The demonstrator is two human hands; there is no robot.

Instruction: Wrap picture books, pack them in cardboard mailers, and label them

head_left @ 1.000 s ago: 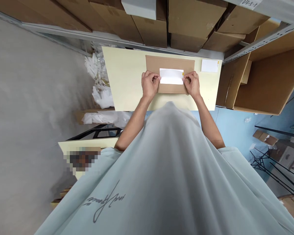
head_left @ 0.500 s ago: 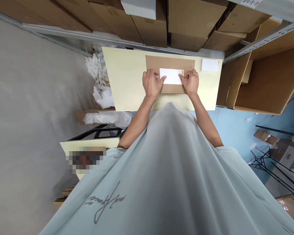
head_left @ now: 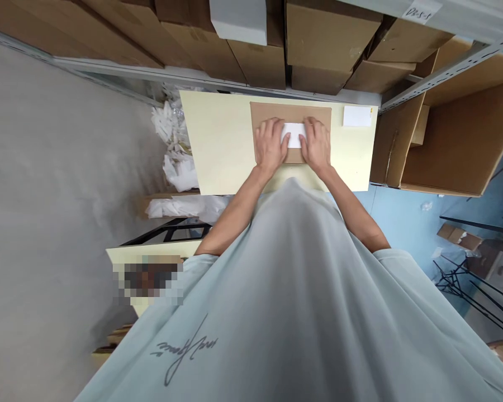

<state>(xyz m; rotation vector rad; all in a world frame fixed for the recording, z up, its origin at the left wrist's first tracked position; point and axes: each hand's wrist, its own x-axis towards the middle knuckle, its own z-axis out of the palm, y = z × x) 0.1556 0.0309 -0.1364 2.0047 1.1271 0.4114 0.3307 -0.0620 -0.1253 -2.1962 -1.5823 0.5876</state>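
Note:
A flat brown cardboard piece (head_left: 292, 114) lies on the pale yellow tabletop (head_left: 222, 145) in front of me. On its middle is a white label (head_left: 294, 135), its two ends covered by my hands. My left hand (head_left: 271, 144) rests over the label's left end, fingers laid out on the cardboard and thumb on the label. Over the right end, my right hand (head_left: 316, 142) lies the same way, fingers stretched forward. Both hands are open and press on the surface. Further right on the tabletop is a stack of white labels (head_left: 357, 116) with a small yellow mark at its corner.
Cardboard boxes (head_left: 331, 36) fill the metal shelf (head_left: 209, 78) behind the table. A large open carton (head_left: 456, 134) stands at the right. White plastic bags (head_left: 180, 170) hang at the table's left end. A second yellow surface (head_left: 117, 257) is at the lower left.
Both hands have moved inward over the label's ends. Their fingers went from pinching at its edges to lying flat on it and the cardboard. The view has shifted slightly.

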